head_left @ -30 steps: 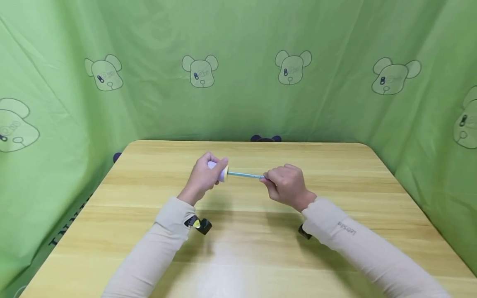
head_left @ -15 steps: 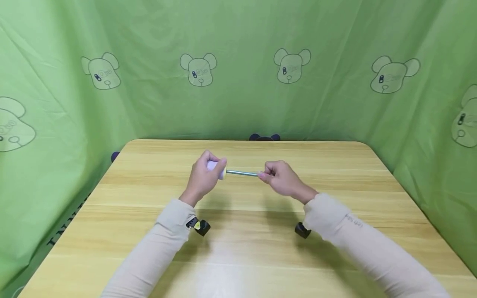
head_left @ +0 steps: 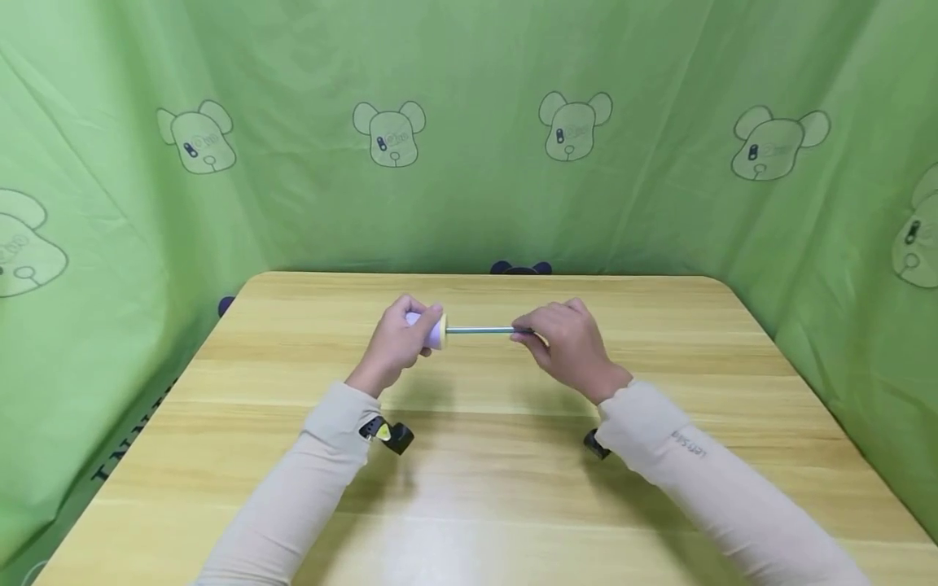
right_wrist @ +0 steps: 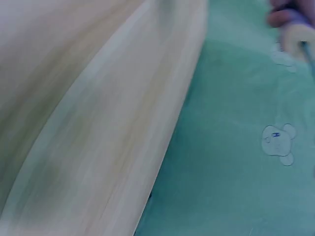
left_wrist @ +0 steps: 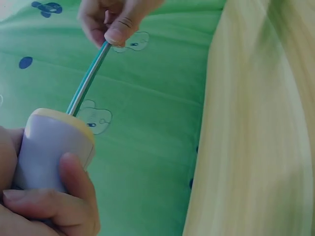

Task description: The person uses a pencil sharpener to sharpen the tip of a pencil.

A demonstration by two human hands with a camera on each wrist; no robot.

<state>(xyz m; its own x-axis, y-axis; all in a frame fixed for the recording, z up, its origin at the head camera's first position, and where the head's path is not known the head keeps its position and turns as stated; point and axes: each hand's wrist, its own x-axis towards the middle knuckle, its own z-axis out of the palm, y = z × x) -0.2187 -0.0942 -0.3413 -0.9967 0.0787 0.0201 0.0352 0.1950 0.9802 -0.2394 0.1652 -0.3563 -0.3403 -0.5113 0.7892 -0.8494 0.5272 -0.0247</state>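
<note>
A lilac pencil sharpener (head_left: 436, 334) with a yellow end is gripped by my left hand (head_left: 390, 348), above the table. A slim teal and silver striped pencil (head_left: 479, 330) sticks out of its yellow end and lies nearly level. My right hand (head_left: 570, 343) pinches the pencil's outer end between thumb and fingers. In the left wrist view, the fingers curl round the sharpener body (left_wrist: 51, 147), and the pencil (left_wrist: 88, 81) runs up to the right thumb. The pencil's inner tip is hidden. Only a blurred sharpener face (right_wrist: 297, 40) shows in the right wrist view, without the right hand.
Both hands hover over a wood-grain table (head_left: 469, 488) with rounded far corners. A green curtain (head_left: 469, 212) printed with bear heads hangs behind it and along both sides. Black wrist cameras, one being the left camera (head_left: 398, 438), jut out beneath the sleeves.
My right hand has rolled about the pencil one way and then back, keeping near its outer end. The pencil has gone from slightly sloped to nearly level. My left hand has barely moved.
</note>
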